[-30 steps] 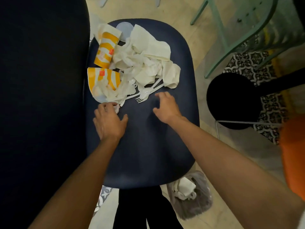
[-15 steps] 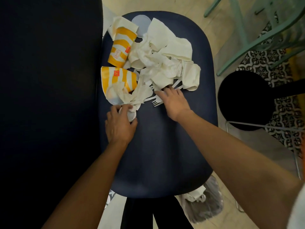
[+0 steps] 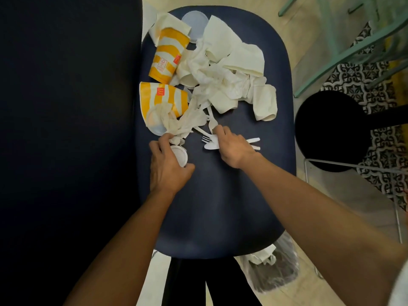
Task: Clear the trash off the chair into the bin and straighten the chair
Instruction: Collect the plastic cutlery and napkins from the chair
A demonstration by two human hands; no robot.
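While left hand (image 3: 169, 166) grips one lid (image 3: 180, 155), right hand (image 3: 234, 146) clutches cutlery (image 3: 209, 143); two cups (image 3: 164, 100).

Left hand (image 3: 169, 166) curled over small white lid (image 3: 180, 155) on navy chair seat (image 3: 216, 206). Right hand (image 3: 234, 149) pressing down on white plastic cutlery (image 3: 209, 143). Crumpled napkins (image 3: 227, 78), two yellow-striped cups (image 3: 164, 101) piled beyond. Bagged bin (image 3: 273, 274) below seat edge.
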